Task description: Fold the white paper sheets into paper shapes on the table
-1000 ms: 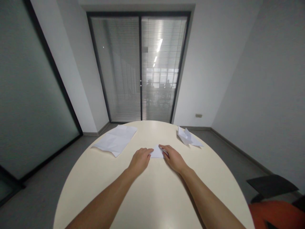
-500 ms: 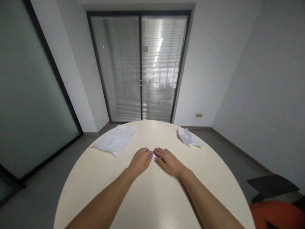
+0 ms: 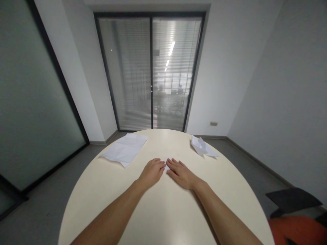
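Observation:
A small piece of folded white paper [image 3: 167,166] lies on the round cream table [image 3: 163,211], mostly covered by my hands. My left hand [image 3: 153,171] rests at its left side, fingers bent and close together, with the fingertips and thumb at the paper's edge. From the right, my right hand [image 3: 180,173] lies flat over the paper, its fingers stretched out and the thumb apart. How the paper is folded under the fingers is hidden.
A creased white sheet [image 3: 125,148] lies at the table's left far side. Folded paper [image 3: 200,147], partly standing up, sits near the far right edge. A red and black chair [image 3: 296,228] stands at the lower right. Behind the table are glass doors with blinds [image 3: 127,75].
My left fingertips have shifted slightly right. The fingers of my right hand are flatter over the folded paper, and less of it shows between my hands.

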Motion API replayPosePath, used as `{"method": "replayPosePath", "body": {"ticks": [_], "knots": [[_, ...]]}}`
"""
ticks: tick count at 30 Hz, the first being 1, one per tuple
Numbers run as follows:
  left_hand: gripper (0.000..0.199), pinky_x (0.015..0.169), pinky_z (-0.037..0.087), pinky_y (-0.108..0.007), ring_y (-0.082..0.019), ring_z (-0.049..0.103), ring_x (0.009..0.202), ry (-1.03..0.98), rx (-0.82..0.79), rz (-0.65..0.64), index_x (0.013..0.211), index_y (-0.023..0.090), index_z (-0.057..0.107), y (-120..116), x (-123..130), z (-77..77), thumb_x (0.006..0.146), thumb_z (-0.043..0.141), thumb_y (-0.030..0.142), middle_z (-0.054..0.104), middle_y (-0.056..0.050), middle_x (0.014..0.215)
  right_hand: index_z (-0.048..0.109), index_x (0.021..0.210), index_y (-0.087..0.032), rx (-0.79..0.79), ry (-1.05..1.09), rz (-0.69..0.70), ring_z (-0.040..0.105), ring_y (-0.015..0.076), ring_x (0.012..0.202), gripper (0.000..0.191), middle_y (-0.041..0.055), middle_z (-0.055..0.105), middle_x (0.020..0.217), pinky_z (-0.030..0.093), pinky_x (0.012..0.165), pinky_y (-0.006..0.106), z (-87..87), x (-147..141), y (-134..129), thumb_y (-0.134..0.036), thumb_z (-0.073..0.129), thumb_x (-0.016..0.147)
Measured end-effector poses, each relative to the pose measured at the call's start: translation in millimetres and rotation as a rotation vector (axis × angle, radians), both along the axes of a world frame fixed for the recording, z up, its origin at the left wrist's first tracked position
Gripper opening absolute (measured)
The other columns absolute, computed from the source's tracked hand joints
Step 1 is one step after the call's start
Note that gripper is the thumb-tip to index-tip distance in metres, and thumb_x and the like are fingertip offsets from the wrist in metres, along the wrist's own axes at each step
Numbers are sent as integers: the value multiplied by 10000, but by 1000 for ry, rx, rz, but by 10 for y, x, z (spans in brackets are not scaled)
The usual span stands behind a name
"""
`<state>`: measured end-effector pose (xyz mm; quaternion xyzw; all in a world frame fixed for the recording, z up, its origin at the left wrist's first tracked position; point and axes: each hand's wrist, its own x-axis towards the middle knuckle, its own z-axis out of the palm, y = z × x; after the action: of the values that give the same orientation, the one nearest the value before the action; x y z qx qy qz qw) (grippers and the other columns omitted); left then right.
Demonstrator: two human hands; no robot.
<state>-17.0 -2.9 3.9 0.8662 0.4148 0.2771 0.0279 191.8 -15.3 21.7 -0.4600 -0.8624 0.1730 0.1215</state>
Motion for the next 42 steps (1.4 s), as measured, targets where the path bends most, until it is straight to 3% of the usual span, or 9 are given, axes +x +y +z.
{"method": "replayPosePath", "body": {"ticks": [7, 11, 15, 20, 24, 32, 42], "knots": [[247, 1064, 452, -419, -238, 599, 1161, -17, -11, -9, 1130, 203, 725, 7, -17, -30, 943, 564, 186, 717, -56, 1207, 368, 1535, -170, 40, -53, -99, 177, 313, 1514, 625, 110, 289, 1614, 129, 1206, 580, 15, 19, 14, -523, 255, 1032], [240, 1051, 455, -408, -223, 596, 1140, -34, -10, -64, 1134, 224, 724, 4, -21, -20, 943, 578, 207, 726, -49, 1177, 409, 1515, -190, 113, -23, -52, 190, 276, 1515, 558, 98, 337, 1598, 113, 1219, 547, 30, 14, 14, -447, 272, 1039], [241, 1033, 463, -388, -216, 597, 1123, -41, -11, -93, 1136, 225, 722, -3, -15, -2, 943, 579, 211, 741, -40, 1123, 338, 1549, -172, 55, -29, 3, 216, 273, 1508, 592, 105, 292, 1613, 192, 1211, 519, -12, -1, 16, -456, 277, 1033], [233, 1037, 458, -394, -218, 598, 1129, -45, -24, -86, 1128, 228, 723, 3, -17, -18, 938, 588, 232, 739, -48, 1119, 306, 1563, -170, 29, -49, -60, 185, 298, 1514, 664, 117, 249, 1625, 173, 1213, 526, -63, 6, 32, -540, 314, 1011], [239, 1028, 461, -393, -220, 592, 1127, -51, -34, -84, 1141, 222, 714, 9, -22, -30, 942, 583, 236, 735, -53, 1116, 277, 1575, -205, 4, -73, -91, 136, 312, 1522, 675, 74, 220, 1638, 136, 1216, 548, -49, 10, 31, -573, 282, 1009], [227, 1024, 463, -384, -221, 588, 1124, -53, -50, -70, 1126, 222, 716, -5, -18, -1, 928, 605, 217, 726, -55, 1131, 269, 1577, -217, -10, -140, -197, 65, 327, 1528, 619, 26, 174, 1649, 102, 1213, 590, -43, 32, 34, -484, 221, 1021], [225, 1015, 465, -365, -216, 585, 1111, -67, -47, -72, 1121, 225, 715, -8, -20, -1, 922, 610, 209, 725, -46, 1127, 283, 1574, -231, 14, -132, -201, 87, 333, 1525, 597, 27, 193, 1647, 129, 1209, 588, -71, 42, 43, -441, 243, 1017]]}}
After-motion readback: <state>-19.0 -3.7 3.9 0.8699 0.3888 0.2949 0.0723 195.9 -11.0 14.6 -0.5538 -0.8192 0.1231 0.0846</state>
